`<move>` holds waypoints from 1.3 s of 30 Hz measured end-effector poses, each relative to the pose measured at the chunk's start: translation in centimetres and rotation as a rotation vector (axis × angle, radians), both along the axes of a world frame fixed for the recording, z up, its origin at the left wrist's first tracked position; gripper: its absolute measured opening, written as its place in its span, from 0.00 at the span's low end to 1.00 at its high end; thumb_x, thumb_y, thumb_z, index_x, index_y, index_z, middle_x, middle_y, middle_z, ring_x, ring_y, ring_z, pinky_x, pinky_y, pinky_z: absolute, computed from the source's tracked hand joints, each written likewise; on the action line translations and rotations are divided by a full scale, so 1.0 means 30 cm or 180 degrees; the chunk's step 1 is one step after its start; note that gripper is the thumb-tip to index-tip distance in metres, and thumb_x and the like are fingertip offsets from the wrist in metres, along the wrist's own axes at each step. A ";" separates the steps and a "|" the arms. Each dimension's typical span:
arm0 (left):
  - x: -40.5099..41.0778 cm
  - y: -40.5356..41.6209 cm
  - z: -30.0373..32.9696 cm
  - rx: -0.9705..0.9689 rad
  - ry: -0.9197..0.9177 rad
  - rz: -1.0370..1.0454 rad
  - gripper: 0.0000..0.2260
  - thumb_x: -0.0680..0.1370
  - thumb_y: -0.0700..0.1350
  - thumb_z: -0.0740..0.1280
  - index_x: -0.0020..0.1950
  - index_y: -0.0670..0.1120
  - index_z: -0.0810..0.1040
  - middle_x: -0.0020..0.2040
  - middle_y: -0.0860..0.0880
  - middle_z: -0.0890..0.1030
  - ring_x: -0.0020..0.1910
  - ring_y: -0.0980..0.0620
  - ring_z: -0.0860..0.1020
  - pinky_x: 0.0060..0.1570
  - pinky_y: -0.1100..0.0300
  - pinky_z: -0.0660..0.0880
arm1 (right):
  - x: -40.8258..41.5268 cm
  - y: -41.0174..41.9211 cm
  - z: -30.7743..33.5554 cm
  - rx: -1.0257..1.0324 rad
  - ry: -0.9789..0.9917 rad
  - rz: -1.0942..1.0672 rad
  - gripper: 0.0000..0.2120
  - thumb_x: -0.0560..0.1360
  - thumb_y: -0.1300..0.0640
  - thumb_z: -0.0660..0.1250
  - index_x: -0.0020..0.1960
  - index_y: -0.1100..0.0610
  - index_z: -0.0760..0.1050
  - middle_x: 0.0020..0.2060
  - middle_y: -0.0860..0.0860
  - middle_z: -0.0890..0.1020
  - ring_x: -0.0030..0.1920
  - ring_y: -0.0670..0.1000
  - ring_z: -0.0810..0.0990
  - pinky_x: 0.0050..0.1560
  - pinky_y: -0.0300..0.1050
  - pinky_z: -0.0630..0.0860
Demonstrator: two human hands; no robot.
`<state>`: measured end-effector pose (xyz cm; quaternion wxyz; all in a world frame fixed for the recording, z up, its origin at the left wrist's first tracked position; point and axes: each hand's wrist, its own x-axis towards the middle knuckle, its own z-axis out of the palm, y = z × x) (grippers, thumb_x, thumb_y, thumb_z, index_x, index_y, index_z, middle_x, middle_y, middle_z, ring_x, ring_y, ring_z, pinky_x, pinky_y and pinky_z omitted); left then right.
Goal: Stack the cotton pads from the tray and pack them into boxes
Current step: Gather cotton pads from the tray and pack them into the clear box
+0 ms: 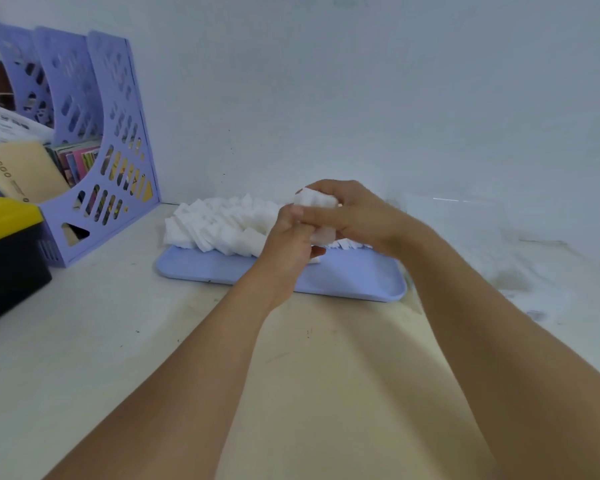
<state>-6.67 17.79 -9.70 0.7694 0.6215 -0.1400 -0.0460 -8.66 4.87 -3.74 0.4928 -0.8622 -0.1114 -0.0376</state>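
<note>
At the moment of inspection the person was in the stacking step: both hands met above the middle of the flat lilac plastic tray (222, 268), which lay near the back edge of the pale worn tabletop (118, 341). The right hand (357, 213) had its fingers curled over a small gathered stack of white square cotton pads (315, 199), gripping it from above and from the far side. The left hand (288, 244) came up from below, its fingers bent and pinching the lower part of the same stack, apparently squaring or adding to it (motion blur hid the exact contact of the fingertips). The remaining loose heap of white cotton pads (219, 221) lay along the back edge of the tray, overlapping one another, with the front strip of the tray bare. What may have been a clear plastic box (458, 216) stood on the tabletop toward the back right corner, too faint to confirm. A lilac perforated plastic file rack (118, 150) holding papers stood at the back left corner, with a yellow-lidded black box (7, 244) at the left edge. In my judgement packing had not begun; the next move called for aligning the held pads' edges, keeping a firm but light pinch so the soft stack did not splay, then taking further pads from the heap.
</note>
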 end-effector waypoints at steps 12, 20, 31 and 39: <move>-0.182 -0.158 -0.042 0.0937 -0.1704 -0.0225 0.24 0.75 0.46 0.76 0.68 0.53 0.73 0.60 0.59 0.76 0.52 0.60 0.79 0.50 0.67 0.76 | -0.293 -0.388 0.055 0.0518 0.0364 -0.1497 0.21 0.71 0.53 0.79 0.56 0.66 0.82 0.52 0.62 0.86 0.47 0.55 0.87 0.46 0.46 0.83; -0.249 -0.240 -0.158 0.2498 -0.2925 -0.1050 0.29 0.80 0.55 0.67 0.79 0.58 0.60 0.77 0.62 0.62 0.66 0.54 0.69 0.67 0.54 0.70 | -0.383 -0.515 0.000 -0.0444 0.0981 -0.2478 0.23 0.69 0.39 0.76 0.42 0.58 0.74 0.28 0.52 0.70 0.22 0.48 0.64 0.25 0.40 0.60; -0.252 -0.246 -0.154 0.2389 -0.2940 -0.1125 0.24 0.81 0.49 0.68 0.77 0.54 0.66 0.66 0.60 0.67 0.58 0.65 0.67 0.56 0.76 0.64 | -0.305 -0.493 -0.038 -0.2695 0.1310 -0.2425 0.17 0.66 0.43 0.75 0.39 0.53 0.73 0.35 0.49 0.77 0.35 0.51 0.76 0.35 0.42 0.69; -0.236 -0.241 -0.167 0.2324 -0.2898 -0.1164 0.25 0.81 0.50 0.67 0.77 0.55 0.65 0.67 0.60 0.67 0.65 0.56 0.70 0.67 0.54 0.71 | -0.311 -0.482 -0.039 -0.2653 0.0399 -0.2340 0.21 0.64 0.44 0.79 0.42 0.55 0.72 0.38 0.48 0.77 0.35 0.46 0.74 0.33 0.42 0.67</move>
